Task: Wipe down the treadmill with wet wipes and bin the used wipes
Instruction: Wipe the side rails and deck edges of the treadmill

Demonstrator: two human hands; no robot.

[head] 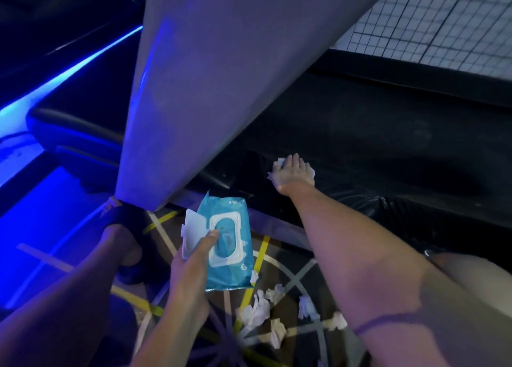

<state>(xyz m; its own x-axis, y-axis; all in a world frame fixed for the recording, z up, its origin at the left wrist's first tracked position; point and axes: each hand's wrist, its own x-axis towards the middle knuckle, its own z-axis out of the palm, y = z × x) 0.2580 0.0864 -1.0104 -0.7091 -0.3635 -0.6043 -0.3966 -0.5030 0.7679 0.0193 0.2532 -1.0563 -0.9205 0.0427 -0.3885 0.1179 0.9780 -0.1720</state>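
Note:
My right hand (294,172) lies flat on a white wet wipe (278,163), pressing it onto the dark treadmill deck (374,145) near its front end. My left hand (191,267) holds a blue pack of wet wipes (235,269) over the floor, its white flip lid (194,226) standing open and my thumb at the opening. A wide grey treadmill upright (199,75) slants across the middle of the view and hides the console above.
Several crumpled used wipes (257,311) lie on the patterned floor (279,267) below the pack. My foot in a dark sandal (127,228) stands by the upright's base. Blue strip lights (69,73) glow at left. A grid-patterned wall (443,20) rises behind the treadmill.

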